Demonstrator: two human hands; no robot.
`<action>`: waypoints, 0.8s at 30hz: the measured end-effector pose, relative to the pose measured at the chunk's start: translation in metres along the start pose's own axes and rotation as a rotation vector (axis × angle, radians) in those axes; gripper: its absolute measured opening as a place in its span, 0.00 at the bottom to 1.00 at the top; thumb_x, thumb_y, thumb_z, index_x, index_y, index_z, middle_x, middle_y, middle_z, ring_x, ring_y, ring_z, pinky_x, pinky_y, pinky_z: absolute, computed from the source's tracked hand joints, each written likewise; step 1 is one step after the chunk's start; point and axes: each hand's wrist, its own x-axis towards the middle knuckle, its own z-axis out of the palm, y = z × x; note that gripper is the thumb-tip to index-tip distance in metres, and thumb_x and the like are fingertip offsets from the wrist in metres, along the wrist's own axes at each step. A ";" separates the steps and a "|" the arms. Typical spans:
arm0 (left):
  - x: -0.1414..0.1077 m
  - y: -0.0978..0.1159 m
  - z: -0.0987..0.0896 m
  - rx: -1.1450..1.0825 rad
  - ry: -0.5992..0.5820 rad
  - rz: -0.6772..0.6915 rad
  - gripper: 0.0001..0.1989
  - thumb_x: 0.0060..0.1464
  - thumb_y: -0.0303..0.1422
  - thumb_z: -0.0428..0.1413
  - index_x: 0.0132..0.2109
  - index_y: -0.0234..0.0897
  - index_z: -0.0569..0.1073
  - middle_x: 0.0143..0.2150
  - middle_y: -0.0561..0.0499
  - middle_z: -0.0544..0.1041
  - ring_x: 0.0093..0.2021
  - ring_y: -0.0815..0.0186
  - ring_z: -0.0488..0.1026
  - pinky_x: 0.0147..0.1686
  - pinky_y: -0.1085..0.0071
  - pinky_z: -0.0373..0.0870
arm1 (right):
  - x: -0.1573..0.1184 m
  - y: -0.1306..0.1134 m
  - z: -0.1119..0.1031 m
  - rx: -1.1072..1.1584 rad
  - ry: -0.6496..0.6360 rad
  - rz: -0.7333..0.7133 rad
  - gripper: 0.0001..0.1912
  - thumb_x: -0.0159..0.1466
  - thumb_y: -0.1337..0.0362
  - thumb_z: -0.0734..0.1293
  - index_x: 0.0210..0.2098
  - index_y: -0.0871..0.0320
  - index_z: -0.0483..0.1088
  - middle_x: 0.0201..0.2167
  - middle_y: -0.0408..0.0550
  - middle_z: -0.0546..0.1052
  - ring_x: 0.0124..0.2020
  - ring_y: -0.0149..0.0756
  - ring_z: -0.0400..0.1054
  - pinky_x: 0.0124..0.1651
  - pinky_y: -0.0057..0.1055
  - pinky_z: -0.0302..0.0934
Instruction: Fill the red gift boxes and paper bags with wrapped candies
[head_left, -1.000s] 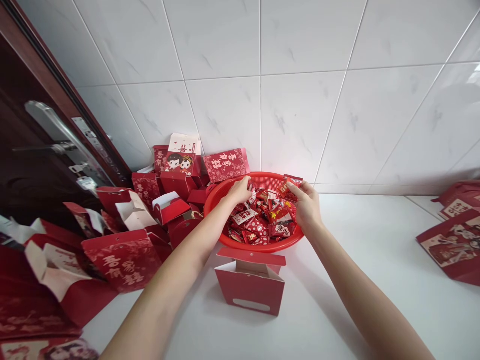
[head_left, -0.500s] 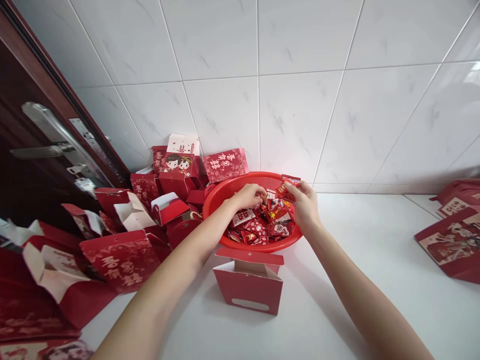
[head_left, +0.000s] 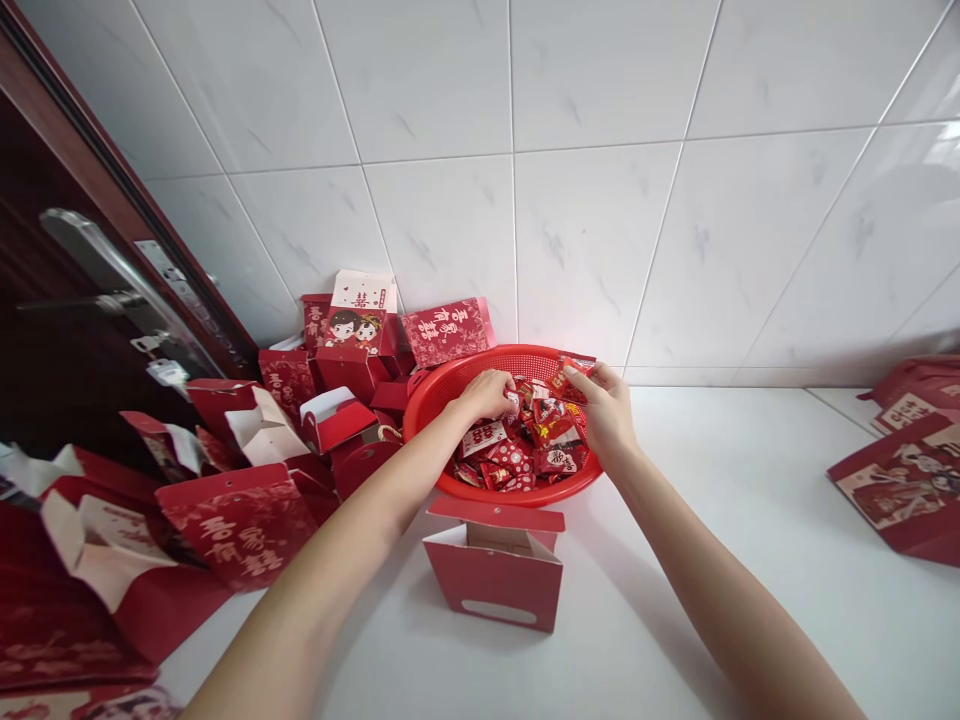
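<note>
A red oval plastic basket [head_left: 450, 380] stands against the tiled wall, with many red-wrapped sweets [head_left: 517, 455] inside. My left hand [head_left: 489, 394] reaches over its left part, fingers curled together at the sweets; a small pale and red piece shows at the fingertips, too small to name. Over the basket's right side, my right hand [head_left: 606, 405] pinches red sweet packets [head_left: 571, 380] between thumb and fingers. In front of the basket, an open red paper box [head_left: 495, 580] stands upright on the white surface, its top flaps apart.
Many open red boxes [head_left: 232, 525] crowd the left side and reach back to the wall. A dark door with a metal handle [head_left: 112, 270] is at the far left. At the right edge lie a printed red box [head_left: 904, 485] and a red bag [head_left: 919, 385].
My left hand has shifted slightly left within the basket. My right hand keeps its packets, with little movement. The whole view has moved very slightly.
</note>
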 end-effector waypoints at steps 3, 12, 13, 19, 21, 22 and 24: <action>0.004 0.000 -0.002 -0.102 0.042 -0.003 0.14 0.44 0.27 0.66 0.41 0.38 0.78 0.42 0.47 0.81 0.45 0.56 0.78 0.47 0.65 0.72 | 0.000 0.001 0.000 0.056 0.001 0.062 0.18 0.47 0.56 0.80 0.31 0.54 0.73 0.29 0.42 0.80 0.31 0.37 0.74 0.33 0.33 0.69; 0.006 0.009 -0.006 -1.130 0.016 0.163 0.28 0.32 0.37 0.75 0.43 0.32 0.80 0.40 0.48 0.83 0.41 0.62 0.79 0.50 0.62 0.73 | 0.000 -0.002 0.002 0.151 -0.081 0.183 0.17 0.45 0.63 0.81 0.31 0.55 0.74 0.31 0.45 0.83 0.33 0.40 0.78 0.35 0.34 0.74; 0.004 0.010 -0.006 -1.147 0.001 0.162 0.28 0.32 0.37 0.75 0.43 0.32 0.80 0.40 0.48 0.83 0.40 0.63 0.79 0.49 0.63 0.74 | 0.000 -0.002 0.002 0.151 -0.084 0.185 0.16 0.45 0.63 0.81 0.31 0.55 0.75 0.31 0.45 0.83 0.33 0.40 0.78 0.35 0.35 0.75; -0.003 0.015 -0.011 -1.189 -0.099 0.101 0.22 0.40 0.36 0.74 0.43 0.33 0.81 0.39 0.48 0.83 0.37 0.64 0.80 0.44 0.64 0.77 | 0.002 0.001 -0.001 0.151 -0.116 0.155 0.17 0.46 0.62 0.81 0.33 0.55 0.75 0.33 0.46 0.83 0.35 0.41 0.79 0.39 0.36 0.76; -0.003 0.016 -0.013 -1.193 -0.114 0.096 0.20 0.40 0.34 0.74 0.41 0.32 0.81 0.37 0.48 0.83 0.35 0.64 0.80 0.43 0.65 0.78 | 0.002 0.002 -0.002 0.131 -0.108 0.148 0.17 0.47 0.61 0.81 0.34 0.55 0.75 0.32 0.45 0.83 0.35 0.41 0.79 0.39 0.37 0.76; -0.003 0.015 -0.013 -1.202 -0.116 0.095 0.20 0.39 0.33 0.74 0.41 0.32 0.81 0.37 0.48 0.83 0.35 0.65 0.80 0.42 0.65 0.78 | 0.003 0.003 -0.002 0.116 -0.101 0.149 0.17 0.48 0.61 0.81 0.34 0.55 0.74 0.32 0.44 0.83 0.35 0.41 0.79 0.38 0.37 0.76; -0.002 0.014 -0.014 -1.226 -0.123 0.090 0.20 0.38 0.30 0.75 0.41 0.32 0.81 0.37 0.48 0.83 0.34 0.66 0.80 0.42 0.66 0.79 | 0.002 0.004 -0.003 0.090 -0.093 0.150 0.18 0.48 0.60 0.80 0.35 0.54 0.74 0.32 0.44 0.82 0.35 0.42 0.79 0.37 0.38 0.76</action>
